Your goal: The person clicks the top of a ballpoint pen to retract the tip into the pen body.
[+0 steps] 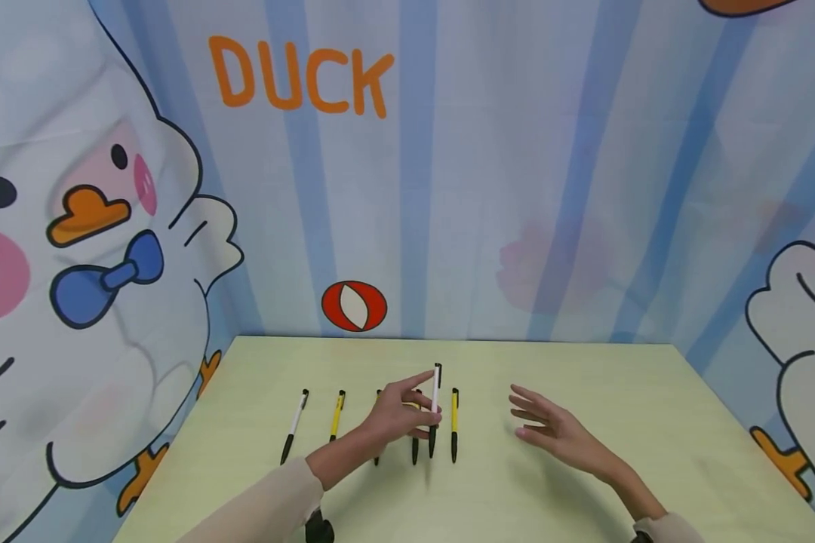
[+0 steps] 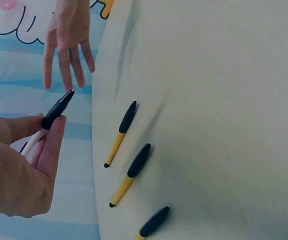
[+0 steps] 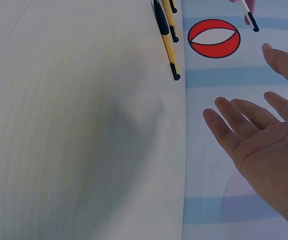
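My left hand [image 1: 392,413] pinches a white pen with a black grip [image 1: 435,396] between thumb and fingers, raised above the table. In the left wrist view this pen's black tip end [image 2: 58,110] points up and to the right. My right hand [image 1: 570,441] hovers at the right with its fingers spread, holding nothing. A yellow-and-black pen [image 1: 455,426] lies just right of the held pen. Behind the left hand, two more pens are partly hidden. Farther left lie another yellow-and-black pen [image 1: 337,413] and a white-and-black pen [image 1: 295,426].
The pale yellow table [image 1: 489,505] ends at a striped blue curtain [image 1: 475,188] with duck drawings. The lying pens form a loose row, clips toward the far edge. A dark object [image 1: 319,526] shows below the left sleeve.
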A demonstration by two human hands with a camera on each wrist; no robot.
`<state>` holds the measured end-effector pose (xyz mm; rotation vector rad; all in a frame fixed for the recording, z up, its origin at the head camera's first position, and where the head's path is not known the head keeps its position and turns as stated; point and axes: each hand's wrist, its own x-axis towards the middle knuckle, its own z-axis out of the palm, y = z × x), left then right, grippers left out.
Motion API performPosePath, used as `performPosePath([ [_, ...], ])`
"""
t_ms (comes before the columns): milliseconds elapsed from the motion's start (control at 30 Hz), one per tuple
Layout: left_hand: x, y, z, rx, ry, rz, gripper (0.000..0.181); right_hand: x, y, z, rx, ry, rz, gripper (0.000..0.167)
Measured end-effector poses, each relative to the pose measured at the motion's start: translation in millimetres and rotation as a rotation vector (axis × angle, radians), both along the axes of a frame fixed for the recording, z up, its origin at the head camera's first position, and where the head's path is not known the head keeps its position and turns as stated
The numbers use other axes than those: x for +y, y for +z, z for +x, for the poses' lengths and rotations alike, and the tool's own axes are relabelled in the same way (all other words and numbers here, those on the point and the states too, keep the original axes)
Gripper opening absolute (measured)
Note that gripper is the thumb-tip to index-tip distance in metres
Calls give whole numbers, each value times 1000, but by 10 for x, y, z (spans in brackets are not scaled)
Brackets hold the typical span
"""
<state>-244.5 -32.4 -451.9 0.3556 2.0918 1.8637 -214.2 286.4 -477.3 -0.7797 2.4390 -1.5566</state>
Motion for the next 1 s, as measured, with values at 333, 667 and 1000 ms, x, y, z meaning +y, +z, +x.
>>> performPosePath([
  [333,-150,-67,95,-18,-12,38,80,-403,167,-103,86,31,52,82],
  [667,-166,-55,145,-3,-70,73,84,-771,256,-160,134,104,46,99],
  [1000,-151,-121,209,-3,-83,120,83,-949,157,-161,108,144,57,107],
])
